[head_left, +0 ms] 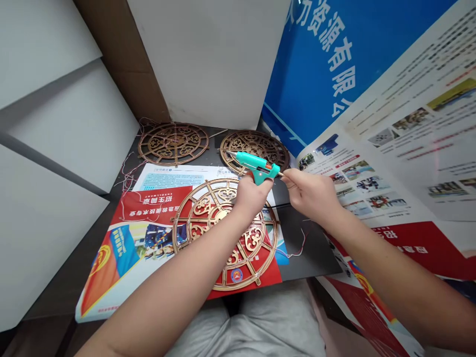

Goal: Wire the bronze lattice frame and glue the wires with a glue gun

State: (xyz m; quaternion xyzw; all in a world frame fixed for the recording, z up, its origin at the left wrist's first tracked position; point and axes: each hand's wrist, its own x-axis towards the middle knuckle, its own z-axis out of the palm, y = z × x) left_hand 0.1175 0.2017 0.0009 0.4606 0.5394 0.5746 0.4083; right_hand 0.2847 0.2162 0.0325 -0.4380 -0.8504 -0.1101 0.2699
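Note:
My left hand (pixel 253 194) is wrapped round the grip of a teal hot-glue gun (pixel 256 166), whose nozzle points left. At the gun's rear end my right hand (pixel 310 192) pinches its fingertips together; a thin glue stick may be in them, but I cannot make it out. Both hands hover over a round gold openwork frame (pixel 208 218) that lies flat on a red and blue leaflet (pixel 145 233). A black cable (pixel 282 205) runs under my right hand.
Two more gold round frames (pixel 173 144) (pixel 245 144) lie further back on the dark table (pixel 308 253). White boards (pixel 67 129) stand at the left and back, a blue banner (pixel 316 59) and printed posters (pixel 409 148) at the right. Thin pink threads (pixel 128 171) trail about.

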